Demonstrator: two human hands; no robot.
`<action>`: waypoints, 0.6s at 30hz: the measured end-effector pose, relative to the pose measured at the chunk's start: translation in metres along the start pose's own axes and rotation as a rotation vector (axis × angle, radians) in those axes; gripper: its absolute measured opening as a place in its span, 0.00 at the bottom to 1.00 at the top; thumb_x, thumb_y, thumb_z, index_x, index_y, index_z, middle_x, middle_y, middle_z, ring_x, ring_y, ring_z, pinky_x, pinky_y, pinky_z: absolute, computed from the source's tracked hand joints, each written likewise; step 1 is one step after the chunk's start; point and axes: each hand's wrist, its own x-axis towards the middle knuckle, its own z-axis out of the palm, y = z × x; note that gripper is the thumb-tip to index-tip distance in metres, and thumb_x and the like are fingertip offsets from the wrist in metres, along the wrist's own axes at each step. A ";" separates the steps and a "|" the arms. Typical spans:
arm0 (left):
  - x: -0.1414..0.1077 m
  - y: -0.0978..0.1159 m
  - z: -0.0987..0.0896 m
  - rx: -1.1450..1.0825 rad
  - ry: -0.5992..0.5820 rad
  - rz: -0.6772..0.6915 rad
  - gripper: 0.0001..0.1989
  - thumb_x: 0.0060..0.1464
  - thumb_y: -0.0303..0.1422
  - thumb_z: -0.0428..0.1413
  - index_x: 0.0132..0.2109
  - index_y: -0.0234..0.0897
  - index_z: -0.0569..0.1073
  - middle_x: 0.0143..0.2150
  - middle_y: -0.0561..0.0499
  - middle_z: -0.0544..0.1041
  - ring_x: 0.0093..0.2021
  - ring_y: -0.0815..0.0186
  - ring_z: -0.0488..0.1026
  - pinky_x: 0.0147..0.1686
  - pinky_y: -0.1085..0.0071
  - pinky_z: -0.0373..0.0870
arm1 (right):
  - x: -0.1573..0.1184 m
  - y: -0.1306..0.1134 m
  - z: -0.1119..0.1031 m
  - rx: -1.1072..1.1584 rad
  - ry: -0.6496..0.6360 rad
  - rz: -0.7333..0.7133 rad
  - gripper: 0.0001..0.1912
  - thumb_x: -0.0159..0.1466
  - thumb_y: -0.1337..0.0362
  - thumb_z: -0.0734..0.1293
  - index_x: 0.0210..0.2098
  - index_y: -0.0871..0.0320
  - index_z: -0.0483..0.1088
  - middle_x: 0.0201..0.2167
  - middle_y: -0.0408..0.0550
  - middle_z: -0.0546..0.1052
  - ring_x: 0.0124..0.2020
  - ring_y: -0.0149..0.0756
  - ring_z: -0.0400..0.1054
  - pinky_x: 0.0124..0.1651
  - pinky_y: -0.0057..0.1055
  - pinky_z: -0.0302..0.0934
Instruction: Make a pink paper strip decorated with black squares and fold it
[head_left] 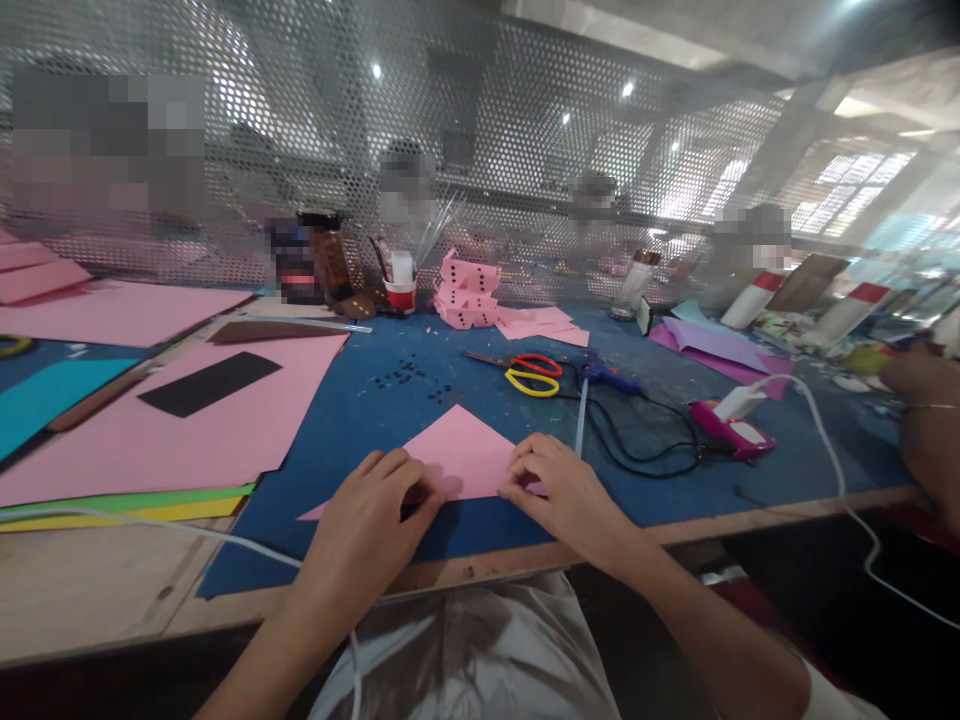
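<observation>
A folded sheet of pink paper (466, 445) lies on the blue table mat, its point facing away from me and a straight edge toward me. At that near edge, my left hand (386, 500) has its thumb and fingers curled together on the left part of the sheet. My right hand (551, 490) pinches the right part, with its fingers bent over the edge. Beyond the sheet lie scissors (534, 374) with red and yellow handles. A blue glue gun (609, 375) with a clear stick rests right of them.
Pink sheets (225, 440) with a black paper piece (211, 383) cover the left side. Small black dots (409, 372) are scattered ahead. Dotted pink paper shapes (469, 290) stand by a perforated screen (510, 130). A magenta power socket (731, 432) and a co-worker's arm (930, 420) are at right.
</observation>
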 end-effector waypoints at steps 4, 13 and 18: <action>0.001 0.000 0.000 0.001 -0.007 -0.003 0.12 0.62 0.39 0.52 0.32 0.39 0.70 0.35 0.50 0.74 0.40 0.58 0.67 0.40 0.62 0.62 | -0.002 0.002 -0.002 0.031 0.006 -0.003 0.04 0.63 0.65 0.70 0.32 0.56 0.71 0.39 0.43 0.73 0.41 0.35 0.66 0.45 0.34 0.60; 0.001 0.001 -0.002 0.014 -0.004 0.003 0.10 0.61 0.36 0.53 0.32 0.39 0.70 0.35 0.49 0.74 0.40 0.57 0.67 0.40 0.62 0.63 | -0.005 0.005 -0.004 0.064 0.015 -0.001 0.02 0.63 0.65 0.70 0.33 0.55 0.72 0.39 0.44 0.73 0.41 0.35 0.66 0.45 0.33 0.61; 0.000 0.001 -0.001 0.007 0.000 0.007 0.10 0.61 0.36 0.52 0.32 0.39 0.70 0.34 0.50 0.73 0.40 0.57 0.67 0.40 0.62 0.62 | -0.008 0.009 -0.005 0.049 0.040 0.007 0.03 0.64 0.65 0.69 0.33 0.55 0.72 0.38 0.44 0.73 0.40 0.35 0.67 0.45 0.33 0.61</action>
